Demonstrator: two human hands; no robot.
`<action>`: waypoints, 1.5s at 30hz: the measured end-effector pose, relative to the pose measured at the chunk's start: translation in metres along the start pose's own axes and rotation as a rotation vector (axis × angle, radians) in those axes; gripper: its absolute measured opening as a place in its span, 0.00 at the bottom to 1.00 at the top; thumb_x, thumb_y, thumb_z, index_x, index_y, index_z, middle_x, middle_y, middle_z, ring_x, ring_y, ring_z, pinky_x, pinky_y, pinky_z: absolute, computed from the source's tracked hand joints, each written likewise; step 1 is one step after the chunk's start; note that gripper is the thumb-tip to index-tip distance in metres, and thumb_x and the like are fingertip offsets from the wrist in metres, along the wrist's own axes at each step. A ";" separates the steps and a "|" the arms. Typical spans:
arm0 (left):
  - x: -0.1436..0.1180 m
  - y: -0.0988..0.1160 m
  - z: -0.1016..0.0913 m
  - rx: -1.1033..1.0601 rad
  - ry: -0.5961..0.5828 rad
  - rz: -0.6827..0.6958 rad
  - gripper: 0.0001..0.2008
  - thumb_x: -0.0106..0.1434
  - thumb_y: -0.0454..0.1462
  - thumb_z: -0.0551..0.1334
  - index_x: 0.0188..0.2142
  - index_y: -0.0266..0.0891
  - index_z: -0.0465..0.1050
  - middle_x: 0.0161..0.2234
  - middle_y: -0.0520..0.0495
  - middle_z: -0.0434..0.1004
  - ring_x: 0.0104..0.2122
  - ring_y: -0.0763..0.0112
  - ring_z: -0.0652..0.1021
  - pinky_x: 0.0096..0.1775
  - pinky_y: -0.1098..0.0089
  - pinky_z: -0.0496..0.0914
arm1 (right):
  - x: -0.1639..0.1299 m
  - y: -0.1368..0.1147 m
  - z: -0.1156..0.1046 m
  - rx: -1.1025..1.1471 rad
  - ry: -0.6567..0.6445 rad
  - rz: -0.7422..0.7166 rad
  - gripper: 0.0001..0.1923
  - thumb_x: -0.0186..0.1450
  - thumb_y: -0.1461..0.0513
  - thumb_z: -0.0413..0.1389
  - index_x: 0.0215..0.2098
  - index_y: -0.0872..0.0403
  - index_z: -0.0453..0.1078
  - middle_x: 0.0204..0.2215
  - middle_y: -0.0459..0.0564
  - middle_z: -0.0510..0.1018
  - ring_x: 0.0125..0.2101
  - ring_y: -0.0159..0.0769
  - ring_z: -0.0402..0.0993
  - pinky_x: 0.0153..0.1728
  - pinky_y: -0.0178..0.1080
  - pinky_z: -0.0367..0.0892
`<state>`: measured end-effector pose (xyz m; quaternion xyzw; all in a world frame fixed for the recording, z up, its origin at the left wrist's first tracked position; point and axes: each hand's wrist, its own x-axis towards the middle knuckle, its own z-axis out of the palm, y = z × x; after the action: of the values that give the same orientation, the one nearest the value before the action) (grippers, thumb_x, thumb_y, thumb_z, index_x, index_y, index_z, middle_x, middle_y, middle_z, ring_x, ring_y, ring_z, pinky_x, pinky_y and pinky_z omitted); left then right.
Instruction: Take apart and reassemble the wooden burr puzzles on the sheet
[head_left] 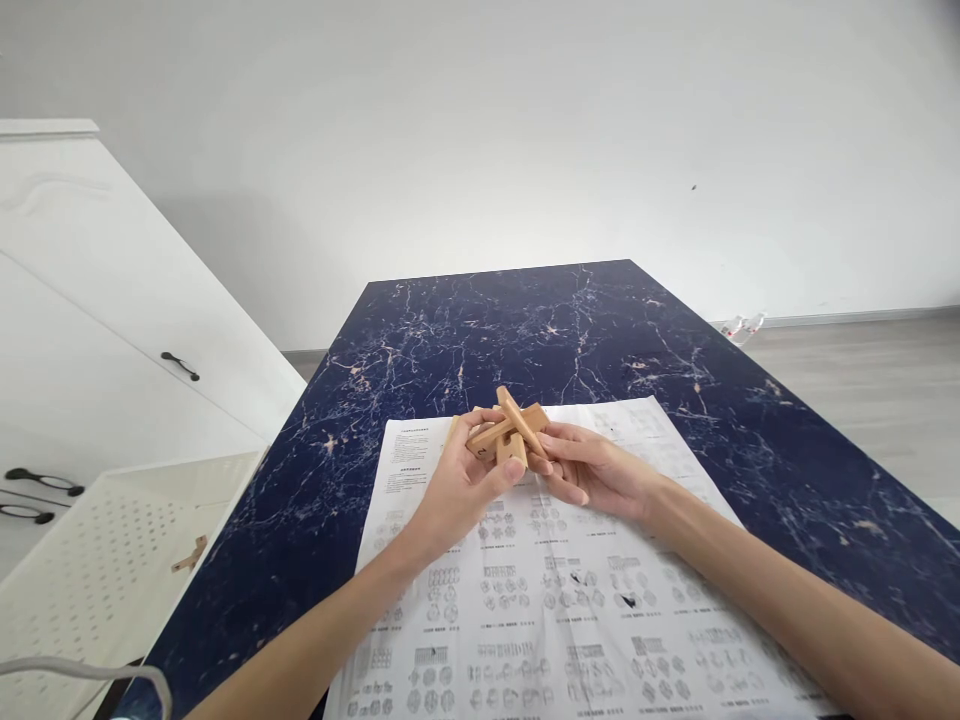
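Observation:
Both hands hold a wooden interlocking puzzle (511, 425) made of several crossed bars, one of them marked with a dark numeral. My left hand (469, 475) wraps round its left side, thumb laid along the lower front. On the right, my right hand (589, 463) pinches the end of a slanted bar that crosses over the top. The puzzle is raised over a printed instruction sheet (442, 545), which shows rows of small diagrams. Fingers cover parts of the puzzle, so how the bars fit together inside is hidden.
The sheet lies on a dark blue marble-patterned table (480, 330). A loose wooden piece (190, 554) rests on a perforated white surface (112, 540) at the left. A grey cable (97, 666) curves at the lower left, and a white cabinet (112, 290) stands beside the table.

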<state>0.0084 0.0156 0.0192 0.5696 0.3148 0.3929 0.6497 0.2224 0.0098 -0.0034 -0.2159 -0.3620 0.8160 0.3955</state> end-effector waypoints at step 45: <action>-0.002 0.002 -0.007 0.471 -0.040 0.190 0.23 0.81 0.51 0.49 0.67 0.43 0.62 0.39 0.47 0.72 0.35 0.67 0.71 0.38 0.68 0.71 | -0.003 -0.001 0.004 -0.030 -0.029 -0.092 0.12 0.74 0.56 0.64 0.41 0.57 0.74 0.26 0.43 0.76 0.20 0.24 0.70 0.27 0.31 0.66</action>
<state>0.0009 0.0178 0.0197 0.7398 0.3298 0.3566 0.4655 0.2220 0.0059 0.0001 -0.1930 -0.3896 0.7944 0.4241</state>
